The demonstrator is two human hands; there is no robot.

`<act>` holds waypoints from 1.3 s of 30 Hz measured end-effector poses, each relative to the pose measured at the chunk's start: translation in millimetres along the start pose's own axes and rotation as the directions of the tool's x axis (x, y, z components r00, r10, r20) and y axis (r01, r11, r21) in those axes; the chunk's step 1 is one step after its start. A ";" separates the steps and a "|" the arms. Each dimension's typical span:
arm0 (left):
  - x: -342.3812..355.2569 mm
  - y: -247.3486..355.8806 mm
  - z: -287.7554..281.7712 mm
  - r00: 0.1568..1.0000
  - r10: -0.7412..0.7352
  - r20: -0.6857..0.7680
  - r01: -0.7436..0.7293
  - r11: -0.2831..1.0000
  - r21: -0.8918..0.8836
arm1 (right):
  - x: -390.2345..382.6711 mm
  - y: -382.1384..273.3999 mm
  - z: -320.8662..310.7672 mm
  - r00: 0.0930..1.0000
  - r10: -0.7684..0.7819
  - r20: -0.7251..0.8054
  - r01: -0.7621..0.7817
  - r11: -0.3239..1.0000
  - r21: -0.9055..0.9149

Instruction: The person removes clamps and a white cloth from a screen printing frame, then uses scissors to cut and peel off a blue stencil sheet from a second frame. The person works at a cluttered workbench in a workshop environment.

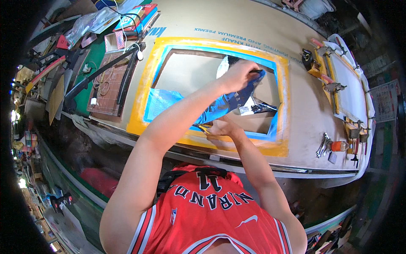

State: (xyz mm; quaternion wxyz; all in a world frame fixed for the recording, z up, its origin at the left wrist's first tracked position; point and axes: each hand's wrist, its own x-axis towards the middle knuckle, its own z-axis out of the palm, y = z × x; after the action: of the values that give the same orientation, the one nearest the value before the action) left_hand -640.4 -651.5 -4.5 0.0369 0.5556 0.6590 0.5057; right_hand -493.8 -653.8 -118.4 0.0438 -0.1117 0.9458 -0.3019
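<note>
A yellow-edged screen-printing frame (140, 95) lies flat on the board-topped table, bordered inside with blue. Across its opening, a blue mesh sheet (163, 101) is largely loose, still lying along the left part and lifted up at the right. My left hand (242, 77) is closed on the raised, bunched end of this sheet, above the frame's right half. Low at the frame's near side, my right hand (224, 127) is closed around a slim yellow tool (206, 128), partly hidden by the fingers. Its exact kind is too small to make out.
Black and white pieces (258, 106) lie inside the frame's opening. At the right stands a clamped white screen (350, 95), with a bottle of orange liquid (338, 146) and metal clamps (323, 146) nearer. Books (137, 21), a brown clear-topped panel (109, 86) and cables crowd the left.
</note>
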 end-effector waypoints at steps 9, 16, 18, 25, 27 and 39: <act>-143.0 -72.5 -87.3 0.508 -0.567 0.649 0.406 0.822 0.400 | -1.7 -18.5 -24.0 0.892 0.247 0.379 -0.358 0.897 0.260; -143.9 -64.7 -80.0 0.475 -0.428 0.769 0.389 0.886 0.253 | -7.6 -24.8 -29.7 0.927 0.298 0.226 -0.354 0.893 0.276; -145.3 -64.7 -78.3 0.571 -0.376 0.730 0.451 0.887 0.104 | -5.8 -18.8 -23.8 0.974 0.163 0.159 -0.208 0.918 0.338; -133.3 -58.2 -91.1 0.672 -0.297 0.679 0.465 0.882 -0.074 | 54.3 -36.4 26.3 0.970 0.143 0.196 -0.216 0.875 0.434; -122.9 -47.4 -100.7 0.662 -0.354 0.661 0.581 0.799 -0.153 | 72.7 -55.1 27.7 0.947 0.152 0.284 -0.288 0.796 0.533; -82.9 -44.6 -64.9 0.752 -0.365 0.549 0.601 0.723 -0.342 | 31.2 -69.5 12.9 0.944 0.234 0.231 -0.278 0.943 0.181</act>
State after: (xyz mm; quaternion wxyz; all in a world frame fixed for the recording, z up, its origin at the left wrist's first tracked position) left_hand -679.5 -750.2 -47.1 0.4626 0.4289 0.6031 0.4882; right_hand -509.3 -723.5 -89.0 0.1925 -0.0126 0.9050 -0.3791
